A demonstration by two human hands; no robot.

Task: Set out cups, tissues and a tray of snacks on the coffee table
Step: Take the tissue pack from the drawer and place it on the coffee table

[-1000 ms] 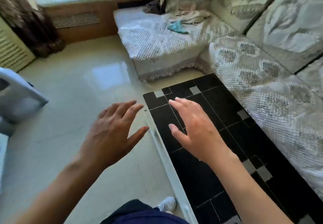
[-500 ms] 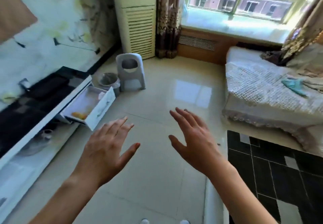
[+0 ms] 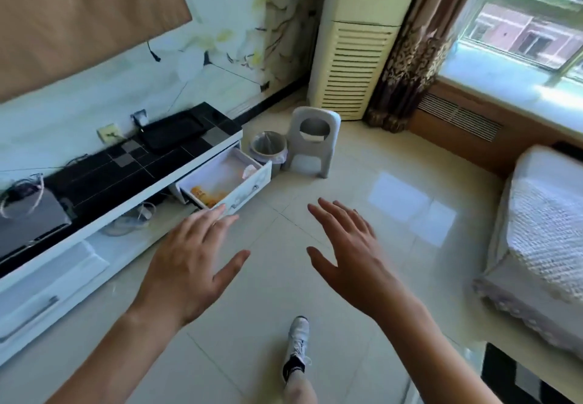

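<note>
Glossy floor tiles (image 3: 315,277) fill your view. Left of them, the TV cabinet's open drawer (image 3: 225,183) holds what may be orange snack packets. Your left hand (image 3: 189,265) and right hand (image 3: 350,258) hover apart, fingers spread, holding nothing.

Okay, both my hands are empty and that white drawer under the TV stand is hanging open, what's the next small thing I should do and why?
Probably step toward the open white drawer of the long black-topped TV cabinet and reach in with the left hand, the nearer one. Both it and the right hand are open and hold nothing, and orange packets, possibly snacks, show inside the drawer.
</note>
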